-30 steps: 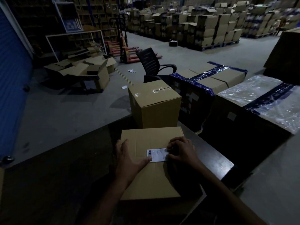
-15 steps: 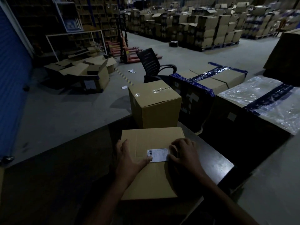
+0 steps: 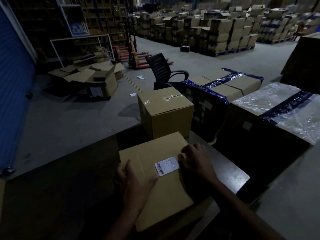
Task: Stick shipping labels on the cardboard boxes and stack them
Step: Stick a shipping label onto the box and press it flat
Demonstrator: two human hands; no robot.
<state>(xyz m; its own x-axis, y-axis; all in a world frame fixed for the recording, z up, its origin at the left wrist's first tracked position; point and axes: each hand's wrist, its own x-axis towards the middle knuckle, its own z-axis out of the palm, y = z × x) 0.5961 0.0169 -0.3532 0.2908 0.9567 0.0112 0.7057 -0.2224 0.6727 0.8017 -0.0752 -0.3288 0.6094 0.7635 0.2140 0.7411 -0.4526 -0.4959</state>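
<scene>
A brown cardboard box lies on the dark table right in front of me. A white shipping label with a barcode sits on its top face. My left hand rests on the box, fingers spread over the left edge and thumb touching the label's lower left corner. My right hand presses its curled fingers on the label's right edge. Behind stands a taller taped cardboard box at the table's far edge.
To the right stand large cartons bound with blue tape and a plastic-wrapped one. A black office chair is behind the table. Opened boxes lie on the floor at left; pallets of cartons fill the back.
The near box has turned a little anticlockwise under both hands, and the label has tilted with it. My hands keep pressing on the label.
</scene>
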